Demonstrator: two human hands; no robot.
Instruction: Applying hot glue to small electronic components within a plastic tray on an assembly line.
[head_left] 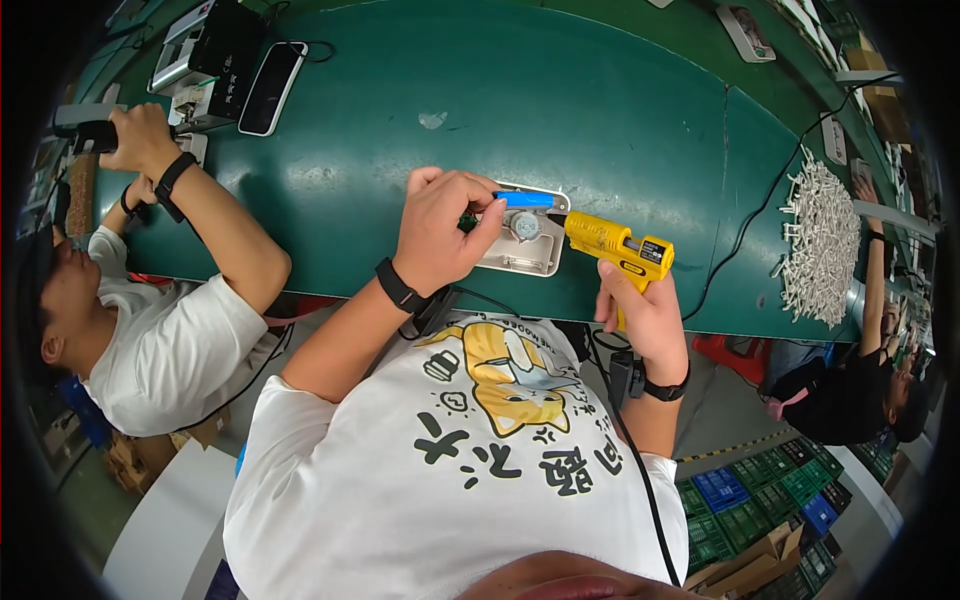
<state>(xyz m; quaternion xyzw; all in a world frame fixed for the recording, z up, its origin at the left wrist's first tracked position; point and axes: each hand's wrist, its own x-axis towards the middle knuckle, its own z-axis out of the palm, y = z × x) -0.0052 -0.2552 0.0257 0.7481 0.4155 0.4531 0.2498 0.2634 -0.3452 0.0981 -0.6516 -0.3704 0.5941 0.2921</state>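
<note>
In the middle of the green bench lies a white plastic housing (535,262), shaped like a shallow tray. My left hand (440,225) is closed, its thumb and fingers pinching the left end of a blue cylindrical battery (528,200) at the housing's far side. Below the battery a round silvery part (522,227) sits inside. A small green part shows beside my left fingers, mostly hidden. My right hand (645,305) is wrapped round the handle of a yellow glue gun (615,245). The gun's dark nozzle points left, at the battery's right end; whether it touches cannot be told.
A large heap of small white parts (820,240) covers the bench at right, with a black cable (745,235) left of it. A phone (273,88) and a black machine (215,60) stand far left. A co-worker (190,270) works at left, another (850,390) at right.
</note>
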